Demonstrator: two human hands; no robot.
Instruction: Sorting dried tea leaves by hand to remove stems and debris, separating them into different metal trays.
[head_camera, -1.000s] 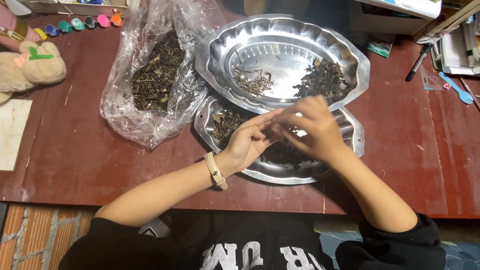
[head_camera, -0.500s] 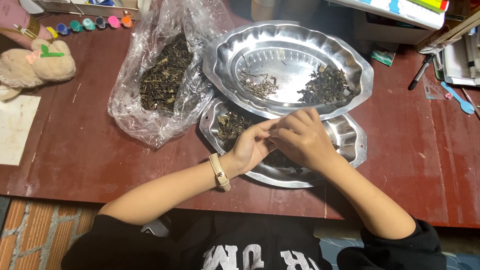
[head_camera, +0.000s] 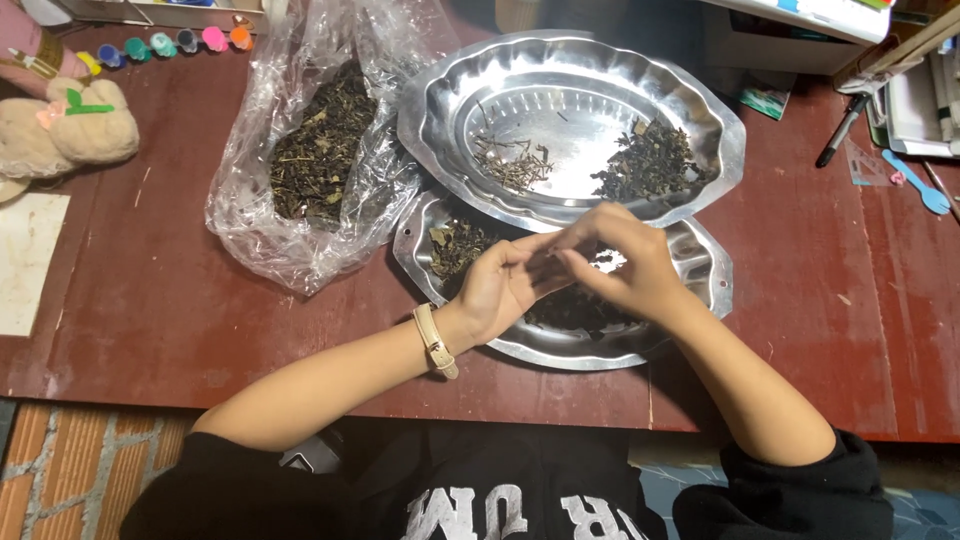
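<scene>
Hands meet above the near metal tray (head_camera: 700, 285), which rests on the red-brown bench (head_camera: 150, 300). The left hand (head_camera: 500, 290), with a pale wristband (head_camera: 436, 340) on its wrist, is palm-up, its fingers curled toward the right hand (head_camera: 625, 265). The right hand is knuckles-up, its fingertips pinched together against the left fingertips. Whether a piece of dried herb is gripped between them cannot be told; the contact point is too small and shadowed.

Dark dried leaves (head_camera: 455, 245) lie in the near tray, partly hidden beneath both hands. A second, larger metal tray (head_camera: 440, 130) overlaps the far rim of the near tray. It contains a small scatter of thin stems (head_camera: 510, 160) on its left and a pile of dark leaf matter (head_camera: 650, 160) on its right. A clear plastic bag (head_camera: 250, 230) of dried herb lies just beside both trays on the left, touching the larger one.
</scene>
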